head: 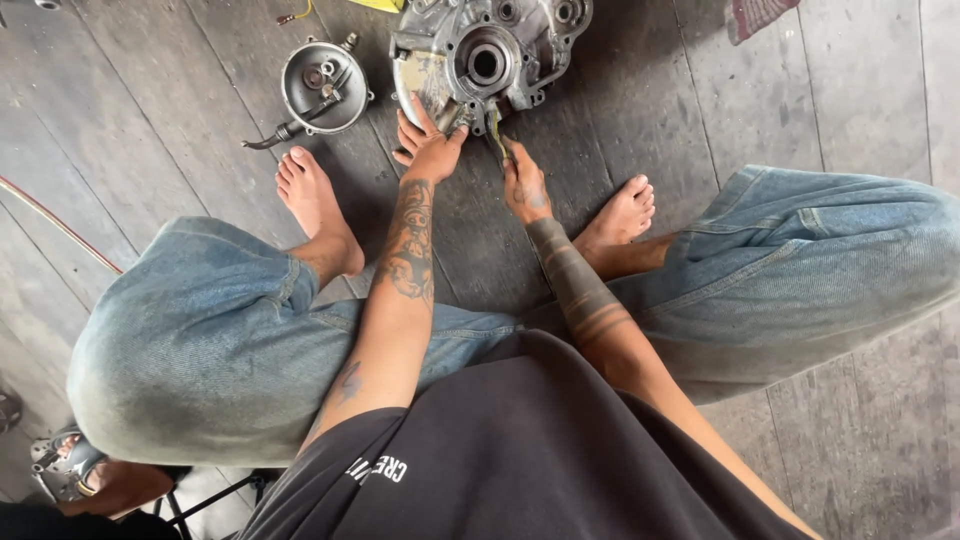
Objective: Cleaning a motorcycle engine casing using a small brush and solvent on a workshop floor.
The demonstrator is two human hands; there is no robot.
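A grey metal engine casing [487, 52] lies on the dark wooden floor between my bare feet. My left hand [428, 143] rests on the casing's near left edge, fingers spread over the rim. My right hand [524, 183] grips a thin tool with a yellowish tip [497, 128] and presses it against the casing's lower edge. Both forearms are tattooed and reach forward between my knees in blue jeans.
A round metal cover with a bent lever [320, 88] lies left of the casing, near my left foot [315, 208]. A red cable [50, 222] crosses the floor at the left. A cloth corner [757, 14] shows at the top right. Another metal part [62, 462] sits at bottom left.
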